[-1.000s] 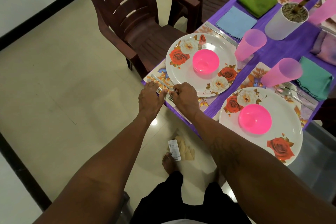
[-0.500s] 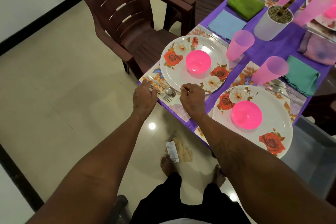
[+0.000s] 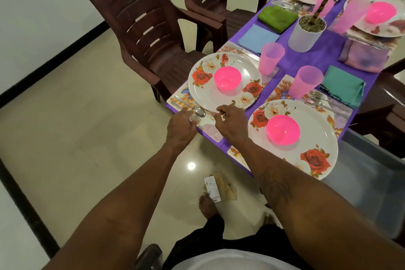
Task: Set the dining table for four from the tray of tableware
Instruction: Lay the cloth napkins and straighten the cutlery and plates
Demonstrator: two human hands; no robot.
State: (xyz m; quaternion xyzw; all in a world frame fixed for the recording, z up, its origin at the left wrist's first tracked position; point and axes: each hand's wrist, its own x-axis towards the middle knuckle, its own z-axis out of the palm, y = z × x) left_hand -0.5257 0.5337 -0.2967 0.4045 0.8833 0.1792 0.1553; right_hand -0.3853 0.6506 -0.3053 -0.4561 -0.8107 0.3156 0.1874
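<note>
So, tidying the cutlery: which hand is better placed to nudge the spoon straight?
Left. The left hand lies beside the spoon, fingers straight and free; the right hand is busy pinching a thin utensil by the plate.

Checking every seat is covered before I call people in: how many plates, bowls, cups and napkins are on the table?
Plates: 4
Bowls: 4
Cups: 4
Napkins: 4
Total: 16
</note>
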